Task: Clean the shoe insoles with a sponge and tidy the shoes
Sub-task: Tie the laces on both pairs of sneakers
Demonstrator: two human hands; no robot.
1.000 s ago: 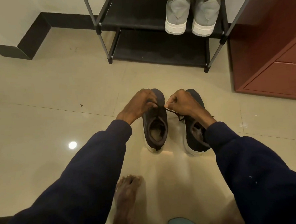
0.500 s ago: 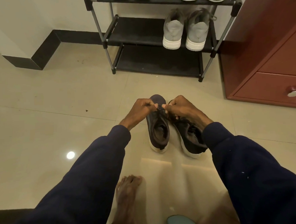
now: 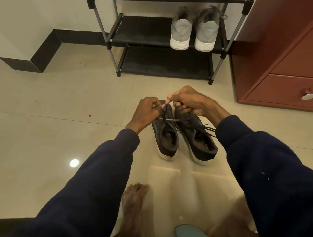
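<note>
— What is the floor (image 3: 45,97) in front of the shoe rack (image 3: 142,32) like?
— Glossy cream tile, smooth enough to mirror a lamp.
— And the rack itself?
— Dull metal tubes and matt black cloth-like shelves. The grey shoes (image 3: 181,28) on it look suede-like, with smooth white soles.
— In front of it?
— Dark shoes (image 3: 167,150) of matt cloth, with matt cord laces (image 3: 164,112). Right of the rack is a satin reddish cabinet (image 3: 275,89) with a shiny metal knob (image 3: 306,96).
</note>
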